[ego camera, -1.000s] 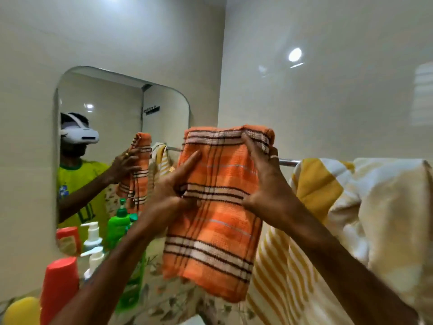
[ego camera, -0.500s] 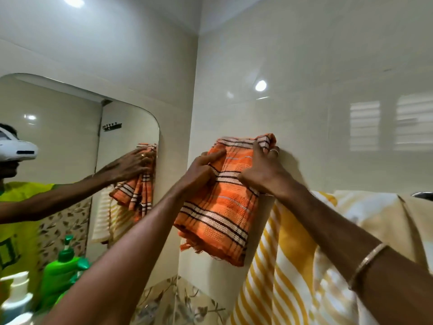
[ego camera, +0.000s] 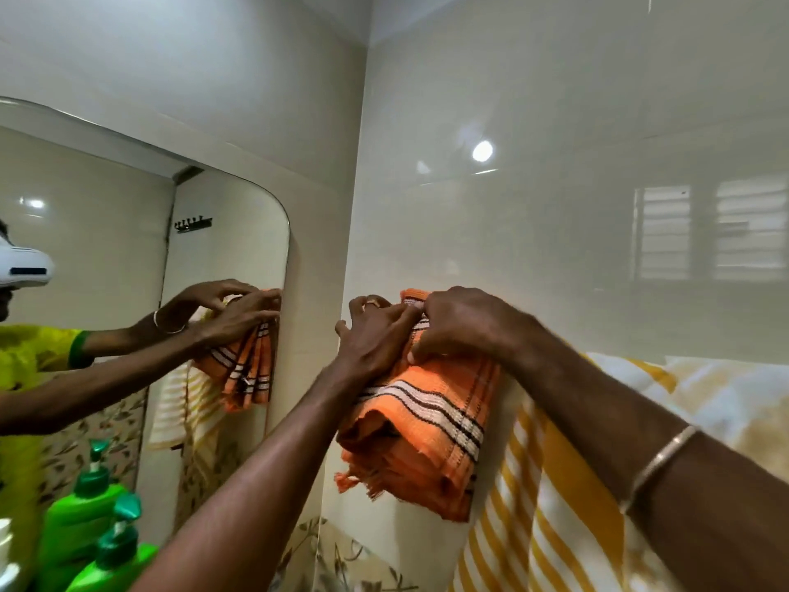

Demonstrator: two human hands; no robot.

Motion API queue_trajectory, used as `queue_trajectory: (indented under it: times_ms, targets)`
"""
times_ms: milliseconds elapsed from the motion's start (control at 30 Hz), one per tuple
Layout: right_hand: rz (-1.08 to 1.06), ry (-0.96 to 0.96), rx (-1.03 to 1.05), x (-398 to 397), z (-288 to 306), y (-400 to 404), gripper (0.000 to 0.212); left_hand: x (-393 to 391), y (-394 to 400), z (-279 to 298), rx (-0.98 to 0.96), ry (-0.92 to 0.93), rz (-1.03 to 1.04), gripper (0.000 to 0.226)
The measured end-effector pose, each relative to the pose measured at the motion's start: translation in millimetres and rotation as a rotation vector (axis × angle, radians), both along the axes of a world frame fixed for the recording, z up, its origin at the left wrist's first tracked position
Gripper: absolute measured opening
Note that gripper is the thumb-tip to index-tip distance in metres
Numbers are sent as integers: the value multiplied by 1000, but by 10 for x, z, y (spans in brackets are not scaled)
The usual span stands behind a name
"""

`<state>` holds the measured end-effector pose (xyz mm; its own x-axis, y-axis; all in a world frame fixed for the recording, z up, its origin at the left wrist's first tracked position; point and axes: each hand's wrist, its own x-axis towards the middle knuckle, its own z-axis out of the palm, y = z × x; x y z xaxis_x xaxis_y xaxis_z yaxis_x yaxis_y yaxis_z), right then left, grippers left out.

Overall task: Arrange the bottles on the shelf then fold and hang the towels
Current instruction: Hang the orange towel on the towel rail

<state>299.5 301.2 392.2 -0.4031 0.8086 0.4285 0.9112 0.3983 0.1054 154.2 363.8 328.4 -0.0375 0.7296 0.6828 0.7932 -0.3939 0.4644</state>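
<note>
Orange striped towel [ego camera: 427, 425] hangs folded at the wall, yellow striped towel [ego camera: 555, 506] at its 3 o'clock. Left hand [ego camera: 375, 339] and right hand [ego camera: 461, 322] pinch its top edge. Uneven release could let it slide off.

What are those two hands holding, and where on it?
Both the left hand and right hand grip the folded orange striped towel along its top edge.
</note>
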Motion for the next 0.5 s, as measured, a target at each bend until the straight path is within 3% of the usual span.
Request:
queue_trajectory:
  times_ms: [67,133,200,300,367,500]
  targets:
    - [-23,7,-93,-2,100,116,36,31,29,-176,151,-116,31,55]
    - [-40,14,-200,-6,165,225,37,105,21,-358,257,-381,3,72]
    - [-46,19,-277,12,158,349,43,176,-16,-497,217,-690,-159,99]
    - [-2,216,-514,112,63,504,59,197,0,-643,-16,-1037,-530,100]
    - [34,295,-701,165,45,548,63,139,71,-703,-113,-1119,-700,91]
    - [50,302,-788,194,51,571,68,-21,116,-730,-183,-967,-801,77]
